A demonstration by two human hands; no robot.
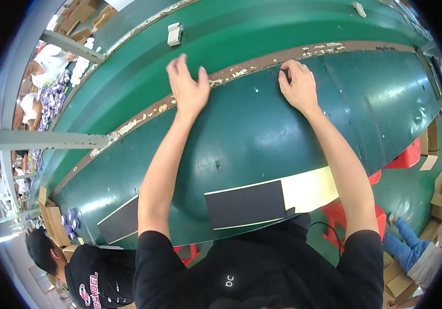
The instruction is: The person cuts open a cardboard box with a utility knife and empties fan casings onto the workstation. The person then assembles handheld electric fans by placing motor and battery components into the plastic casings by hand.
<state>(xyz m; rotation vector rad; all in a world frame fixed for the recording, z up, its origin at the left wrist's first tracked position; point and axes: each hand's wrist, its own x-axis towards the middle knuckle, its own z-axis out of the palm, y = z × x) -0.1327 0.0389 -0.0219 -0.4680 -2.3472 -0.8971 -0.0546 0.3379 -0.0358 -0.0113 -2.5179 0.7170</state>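
My left hand (189,88) reaches over the near edge of the green conveyor belt (262,38), fingers spread and holding nothing. Just beyond its fingertips lies a small white-and-grey object (174,34) on the belt; its kind is unclear. At the far edge of the dark green table (252,134), my right hand (300,88) is loosely curled, a gap showing between thumb and fingers and nothing visible in it. Close to my body, a black sheet (244,204) with pale yellow borders lies by a bright yellow sheet (308,189).
A worn brown rail (241,71) separates table and belt. Another pale object (359,9) is farther along the belt. A co-worker (97,278) sits at left near a second dark sheet (120,221). Red stools (334,216) and cardboard boxes (440,198) stand around the table.
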